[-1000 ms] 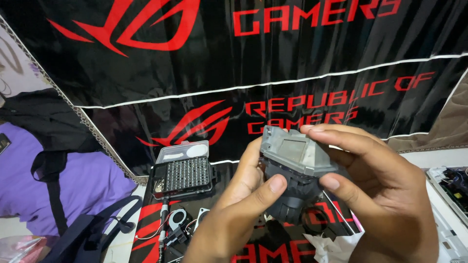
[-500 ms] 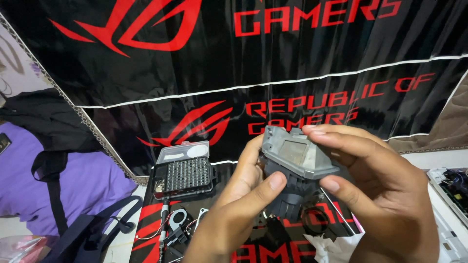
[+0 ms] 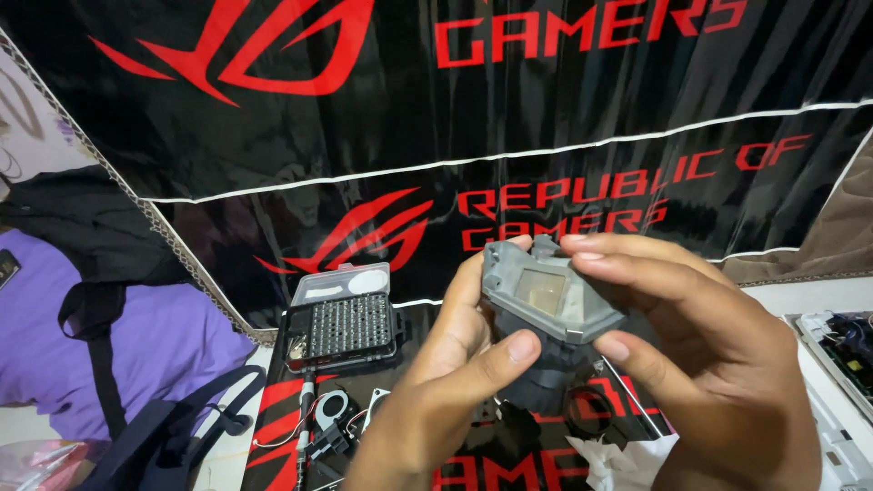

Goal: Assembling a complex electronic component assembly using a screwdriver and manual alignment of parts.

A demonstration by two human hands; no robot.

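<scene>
A: In the head view, what do the two hands hold?

B: A grey metal heatsink block (image 3: 550, 300) with a dark part below it; it is lifted above the desk (image 3: 782, 300), near the middle of the view, so the flat plate with the pale square in its centre faces the camera.

A: How are the hands on it?

B: Both are clamped on it; the left hand (image 3: 446, 382) presses its thumb on the near edge and its fingers go behind the left side; the right hand (image 3: 718, 355) pinches the right side, thumb below and fingers over the top; I think this grip by the edges keeps the pale square uncovered.

A: And around them?

B: Farther to the left an open screwdriver bit case (image 3: 344, 320) stands with its lid tilted back, the bits showing; near it, lower, lie small cables and parts (image 3: 332, 423); a crumpled white tissue (image 3: 623, 459) lies under the right hand; at the right edge is an opened white device (image 3: 841, 341); a black and red banner (image 3: 436, 118) hangs behind; a purple cloth (image 3: 136, 336) is at the left.
</scene>
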